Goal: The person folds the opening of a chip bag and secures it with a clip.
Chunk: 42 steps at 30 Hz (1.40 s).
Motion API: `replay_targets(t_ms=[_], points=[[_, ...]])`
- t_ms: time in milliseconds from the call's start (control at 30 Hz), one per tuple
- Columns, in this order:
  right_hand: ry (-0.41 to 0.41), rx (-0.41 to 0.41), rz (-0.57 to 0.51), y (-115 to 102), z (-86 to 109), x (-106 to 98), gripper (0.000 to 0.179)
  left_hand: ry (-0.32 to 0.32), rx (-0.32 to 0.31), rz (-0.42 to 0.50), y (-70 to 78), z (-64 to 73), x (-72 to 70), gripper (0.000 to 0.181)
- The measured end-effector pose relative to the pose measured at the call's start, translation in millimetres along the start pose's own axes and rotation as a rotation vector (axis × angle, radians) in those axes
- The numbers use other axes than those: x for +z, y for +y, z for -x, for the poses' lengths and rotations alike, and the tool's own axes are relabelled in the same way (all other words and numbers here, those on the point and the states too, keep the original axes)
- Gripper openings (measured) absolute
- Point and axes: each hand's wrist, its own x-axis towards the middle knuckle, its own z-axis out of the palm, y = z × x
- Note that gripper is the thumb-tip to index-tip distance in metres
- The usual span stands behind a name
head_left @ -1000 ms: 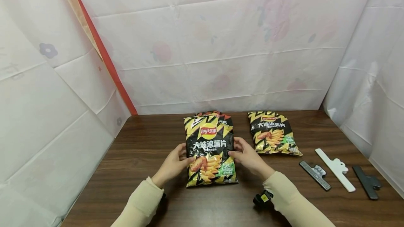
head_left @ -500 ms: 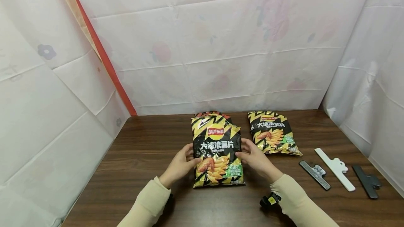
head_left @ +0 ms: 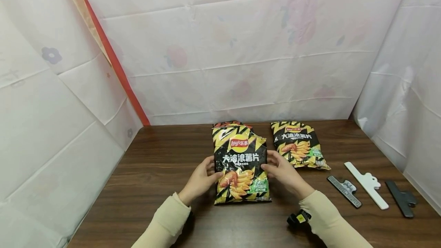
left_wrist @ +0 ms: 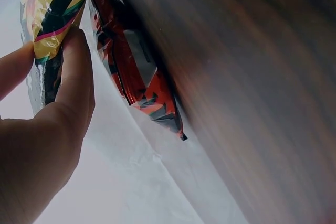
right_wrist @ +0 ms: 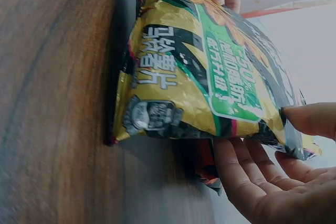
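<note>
A black and yellow Lay's potato chip bag (head_left: 241, 165) is held up at a tilt, its front facing me. Its upper right corner looks torn away. At the left edge my left hand (head_left: 200, 181) pinches it, thumb in front and fingers behind. My right hand (head_left: 284, 173) grips the opposite edge the same way. In the right wrist view, the bag's lower edge is close to the table; whether they touch I cannot tell. Behind it lies a red and black chip bag (left_wrist: 139, 72), mostly hidden in the head view.
Another black and yellow chip bag (head_left: 298, 146) lies at the back right. Right of the hands are a grey clip (head_left: 343, 191), a white clip (head_left: 366, 186) and a black clip (head_left: 399, 199) on the brown wooden table (head_left: 151, 163). Pale patterned cloth (head_left: 241, 49) encloses the table.
Both hands have shifted the held chip bag to the right, mostly in the first half second. Their grip looks the same. The other bags and the clips have stayed put.
</note>
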Motion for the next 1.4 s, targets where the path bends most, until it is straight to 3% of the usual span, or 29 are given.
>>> replay_targets(t_ms=[233, 633, 1067, 1400], points=[[0.039, -0.019, 0.005, -4, -4.1, -8, 0.062, 0.014, 0.018, 0.011, 0.5, -0.4, 2.0, 0.06], [0.209, -0.001, -0.054, -16, -17.4, -11, 0.055, 0.032, 0.024, 0.018, 5.1, 2.3, 3.6, 0.061], [0.305, 0.044, -0.072, -17, -28.7, -8, 0.046, 0.019, 0.013, 0.01, 6.5, 4.9, 4.3, 0.065], [0.328, 0.064, -0.085, -19, -30.4, -8, 0.046, 0.023, 0.009, 0.005, 5.2, 5.3, 4.1, 0.066]])
